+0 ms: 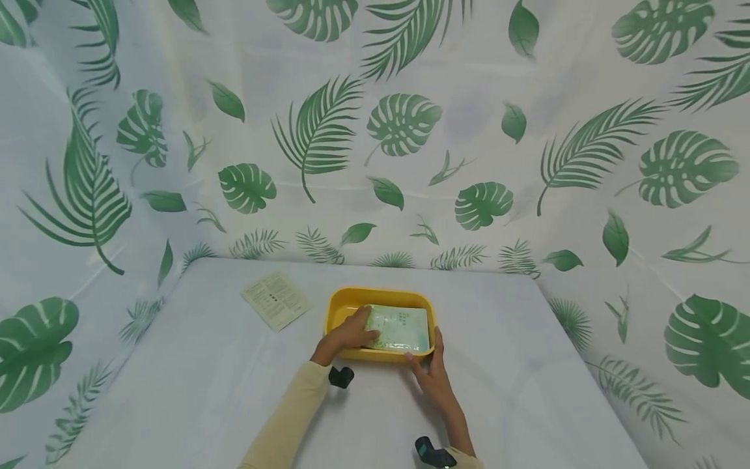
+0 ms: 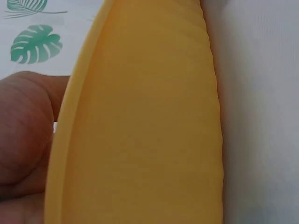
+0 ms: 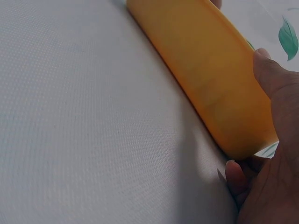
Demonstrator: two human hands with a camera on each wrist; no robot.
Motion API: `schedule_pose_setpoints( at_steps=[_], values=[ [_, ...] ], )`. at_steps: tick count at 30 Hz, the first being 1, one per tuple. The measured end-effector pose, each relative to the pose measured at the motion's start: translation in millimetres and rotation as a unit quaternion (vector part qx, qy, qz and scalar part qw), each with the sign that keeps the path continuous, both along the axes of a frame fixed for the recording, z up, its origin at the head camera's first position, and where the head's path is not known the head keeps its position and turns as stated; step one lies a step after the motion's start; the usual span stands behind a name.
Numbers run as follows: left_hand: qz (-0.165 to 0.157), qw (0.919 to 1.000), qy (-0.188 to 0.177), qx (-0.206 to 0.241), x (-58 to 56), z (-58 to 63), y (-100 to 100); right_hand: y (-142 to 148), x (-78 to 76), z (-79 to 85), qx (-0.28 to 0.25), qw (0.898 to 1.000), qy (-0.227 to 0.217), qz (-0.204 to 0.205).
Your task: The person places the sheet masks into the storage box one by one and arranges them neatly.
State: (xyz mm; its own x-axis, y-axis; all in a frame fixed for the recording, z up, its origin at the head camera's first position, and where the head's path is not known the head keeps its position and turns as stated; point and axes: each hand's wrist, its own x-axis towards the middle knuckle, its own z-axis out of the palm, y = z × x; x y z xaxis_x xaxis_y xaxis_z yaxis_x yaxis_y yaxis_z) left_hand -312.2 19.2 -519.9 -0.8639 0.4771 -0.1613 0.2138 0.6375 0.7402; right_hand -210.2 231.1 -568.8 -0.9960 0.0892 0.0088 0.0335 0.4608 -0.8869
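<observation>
A yellow plastic tray (image 1: 381, 356) with raised walls stands on the white-covered table. Inside its right part lies a pale green, glossy flat packet (image 1: 404, 329) with small print. My left hand (image 1: 351, 331) reaches over the near wall and holds the packet's left end, thumb and a finger showing on it; the other fingers are hidden. In the left wrist view the tray wall (image 2: 145, 116) covers most of that hand. My right hand (image 1: 433, 378) grips the tray's near right corner. The right wrist view shows its thumb (image 3: 268, 70) along the wall and fingers low at the corner.
A cream printed sheet or flat packet (image 1: 277, 301) lies on the table left of the tray. White cloth with green leaf prints (image 1: 404, 124) hangs behind the table and along both sides. Each wrist wears a dark camera (image 1: 342, 377).
</observation>
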Motion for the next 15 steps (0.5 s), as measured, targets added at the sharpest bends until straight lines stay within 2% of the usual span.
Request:
schedule_pose_setpoints(
  at_steps=[2,6,10,15],
  values=[
    [-0.01,0.9999,-0.012,0.0,-2.1,-0.4,-0.6,-0.6,-0.2,-0.2,0.0,1.0,0.0,0.002],
    [-0.004,0.9993,-0.029,0.021,-3.4,-4.2,0.2,-1.5,0.9,-0.1,0.0,1.0,0.002,-0.001],
    [0.008,0.9987,-0.027,0.042,-3.7,-6.7,2.3,-2.0,0.8,0.4,0.0,1.0,0.004,-0.002],
    [0.011,0.9997,0.001,0.021,-3.5,-3.8,5.2,-2.1,0.1,4.1,-0.002,1.0,0.007,-0.002]
  ],
)
